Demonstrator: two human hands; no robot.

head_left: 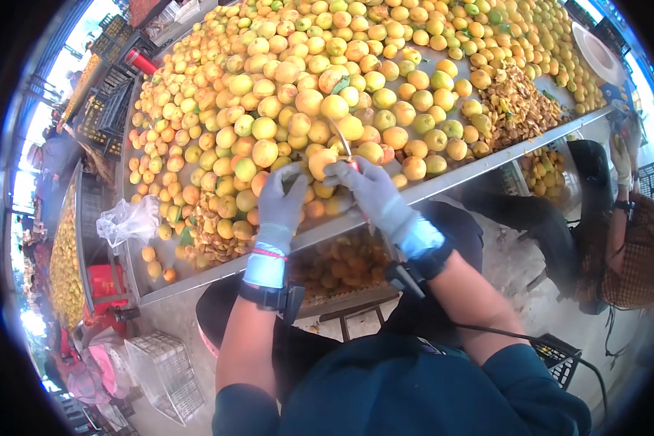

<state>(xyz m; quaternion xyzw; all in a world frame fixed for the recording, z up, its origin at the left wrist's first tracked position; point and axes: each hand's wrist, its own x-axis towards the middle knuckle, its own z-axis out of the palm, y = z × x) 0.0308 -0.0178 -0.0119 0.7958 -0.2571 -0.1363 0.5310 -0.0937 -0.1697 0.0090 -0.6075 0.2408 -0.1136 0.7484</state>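
My gloved left hand [282, 200] is closed at the near edge of a heap of yellow-orange apricots [265, 152]. Its fingertips pinch the side of one apricot [320, 163], which is held between both hands. In my right hand [376, 190], also gloved in grey, is a small curved knife [339, 135] with a red handle. The hooked blade points up and away, beside the held fruit. Fingers of the right hand rest close to that fruit too. The undersides of both hands are hidden.
A metal-rimmed table [443, 187] bears the fruit. Brown cut pieces [519, 105] lie at right; a clear plastic bag [128, 220] hangs at the left edge. Below sits a crate of fruit [341, 265]. A white crate [166, 376] stands lower left. Another person's gloved hand [622, 160] is at far right.
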